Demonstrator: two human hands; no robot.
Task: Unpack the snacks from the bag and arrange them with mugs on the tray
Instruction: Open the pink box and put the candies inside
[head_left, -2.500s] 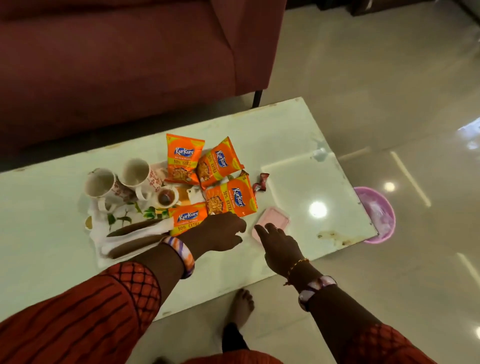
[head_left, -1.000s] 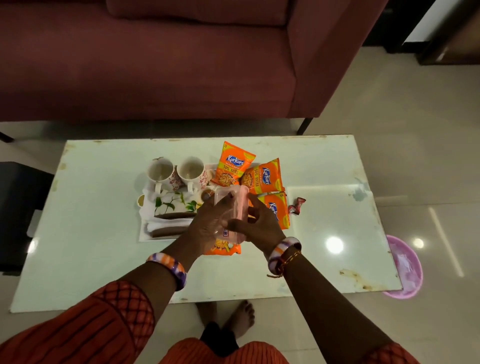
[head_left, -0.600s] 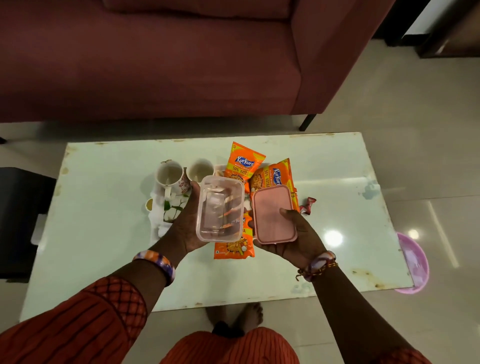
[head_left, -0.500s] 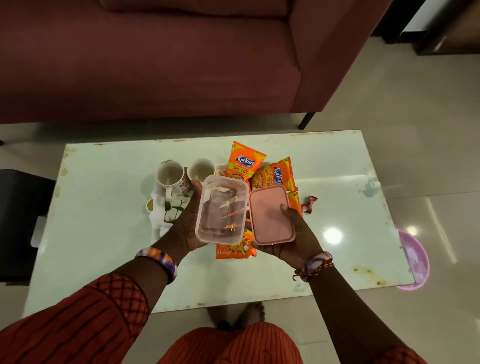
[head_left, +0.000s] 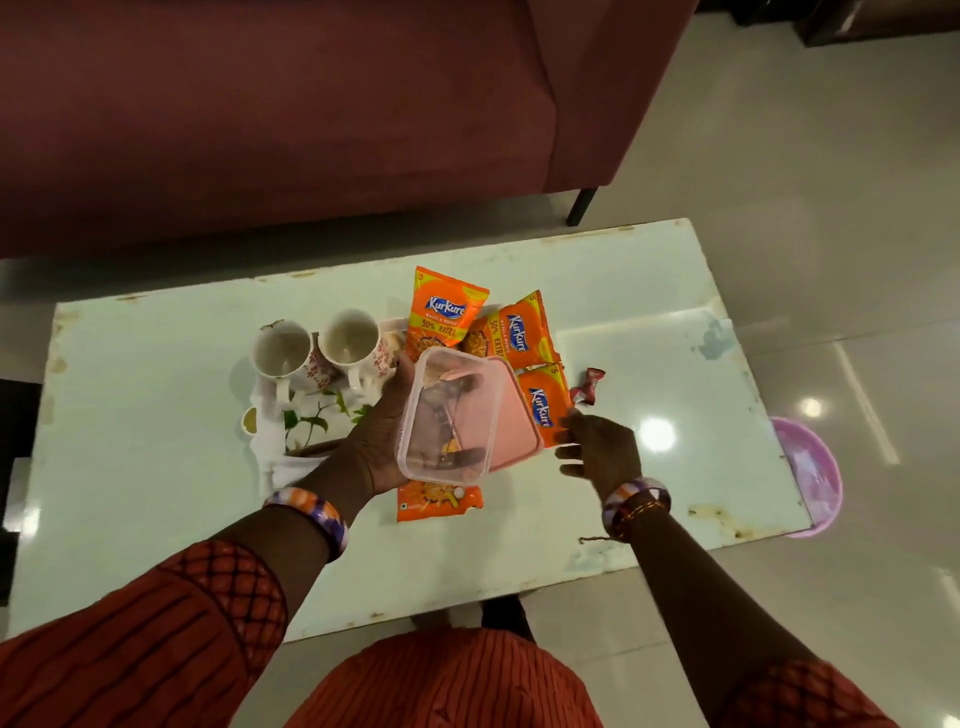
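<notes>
My left hand (head_left: 376, 441) holds a clear plastic container (head_left: 447, 415) tilted above the table. A pink lid (head_left: 514, 421) lies under and to the right of it. My right hand (head_left: 597, 449) grips the lid by its right edge with the fingertips. Two white floral mugs (head_left: 283, 348) (head_left: 350, 340) stand on the white leaf-patterned tray (head_left: 311, 421), which my left hand partly hides. Orange snack packets (head_left: 447, 312) (head_left: 514, 332) (head_left: 543, 405) lie right of the mugs. Another packet (head_left: 436, 501) shows below the container.
A small red-wrapped candy (head_left: 587, 387) lies right of the packets. The pale table (head_left: 130, 415) stands in front of a maroon sofa (head_left: 260, 104). A pink basin (head_left: 810, 467) sits on the floor past the table's right edge.
The lid was picked up off the table, and container and lid were held side by side. Now the lid has slid under the container, and my right hand has shifted to its right edge.
</notes>
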